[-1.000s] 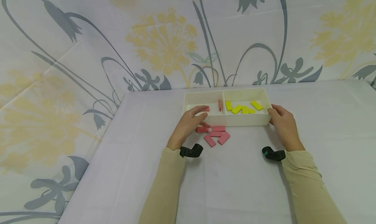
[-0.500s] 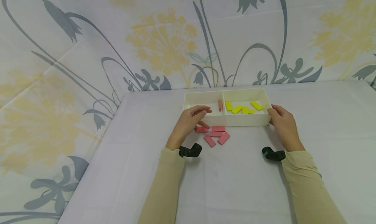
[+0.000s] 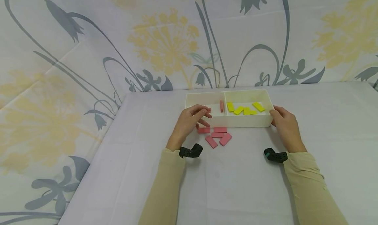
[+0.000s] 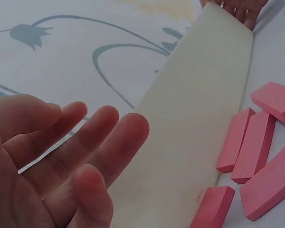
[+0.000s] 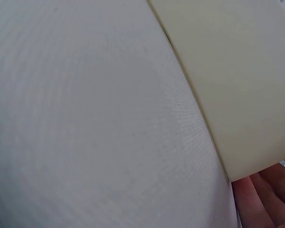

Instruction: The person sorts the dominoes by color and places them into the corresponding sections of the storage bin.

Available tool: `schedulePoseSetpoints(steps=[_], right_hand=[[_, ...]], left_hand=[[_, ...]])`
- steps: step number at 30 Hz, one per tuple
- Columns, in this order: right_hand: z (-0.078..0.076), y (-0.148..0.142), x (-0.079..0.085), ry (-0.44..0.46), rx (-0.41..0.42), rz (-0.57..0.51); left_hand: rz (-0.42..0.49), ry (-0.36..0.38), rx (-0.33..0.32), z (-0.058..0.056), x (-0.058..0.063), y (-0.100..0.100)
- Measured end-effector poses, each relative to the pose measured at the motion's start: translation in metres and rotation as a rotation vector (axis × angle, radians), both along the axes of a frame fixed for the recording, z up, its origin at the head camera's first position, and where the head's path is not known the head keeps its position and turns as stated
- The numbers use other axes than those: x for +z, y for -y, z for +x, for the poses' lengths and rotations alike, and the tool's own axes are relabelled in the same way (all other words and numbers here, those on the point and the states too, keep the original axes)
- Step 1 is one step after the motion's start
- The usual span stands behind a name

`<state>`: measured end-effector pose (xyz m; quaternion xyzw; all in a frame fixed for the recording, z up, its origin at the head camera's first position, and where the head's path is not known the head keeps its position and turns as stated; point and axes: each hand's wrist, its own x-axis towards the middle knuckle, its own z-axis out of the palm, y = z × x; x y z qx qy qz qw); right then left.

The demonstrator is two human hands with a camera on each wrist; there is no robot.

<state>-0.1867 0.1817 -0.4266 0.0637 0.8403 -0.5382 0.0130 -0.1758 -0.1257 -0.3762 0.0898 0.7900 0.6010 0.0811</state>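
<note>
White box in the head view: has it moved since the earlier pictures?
No: the white box shows no visible shift either way against the flowered backdrop behind it.

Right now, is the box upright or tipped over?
Upright: the white box sits open side up, with yellow blocks lying on its floor.

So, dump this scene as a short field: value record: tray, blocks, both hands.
tray: white, two compartments, on the white-covered table
left compartment: one pink block near the divider; something pink shows by the left fingers, partly hidden
right compartment: five yellow blocks visible
outside tray: five pink blocks on the table, by the near wall
left hand: at the left compartment's near wall, fingers spread, no block seen held
right hand: grips the tray's right end
left hand touching tray: cannot tell
</note>
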Motion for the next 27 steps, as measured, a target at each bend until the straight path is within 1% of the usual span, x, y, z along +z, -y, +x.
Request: schedulePoseSetpoints(steps=[1, 3, 5, 8, 11, 16, 22, 24, 27], right_hand=[[0.000, 0.000, 0.000, 0.000, 0.000, -0.001], [0.000, 0.000, -0.001, 0.003, -0.001, -0.003], [0.000, 0.000, -0.001, 0.002, -0.001, -0.003], [0.001, 0.000, 0.000, -0.006, -0.006, 0.001], [0.001, 0.000, 0.001, -0.013, -0.005, 0.002], [0.001, 0.000, 0.000, -0.008, -0.005, 0.005], [0.001, 0.000, -0.001, -0.002, -0.004, 0.005], [0.001, 0.000, 0.000, -0.004, -0.003, 0.005], [0.001, 0.000, 0.000, -0.005, -0.001, 0.004]], left_hand=[[-0.008, 0.007, -0.002, 0.002, 0.003, 0.000], [-0.023, 0.020, -0.008, 0.002, 0.004, 0.000], [-0.031, 0.027, -0.012, 0.001, 0.002, 0.001], [-0.043, 0.031, -0.025, -0.004, -0.004, 0.003], [-0.059, 0.026, -0.036, -0.006, -0.007, 0.003], [-0.085, 0.034, -0.053, -0.006, -0.009, 0.003], [-0.112, 0.041, -0.080, -0.005, -0.008, 0.005], [-0.142, 0.028, -0.101, -0.004, -0.006, 0.006], [-0.213, 0.018, -0.140, -0.004, -0.004, 0.006]])
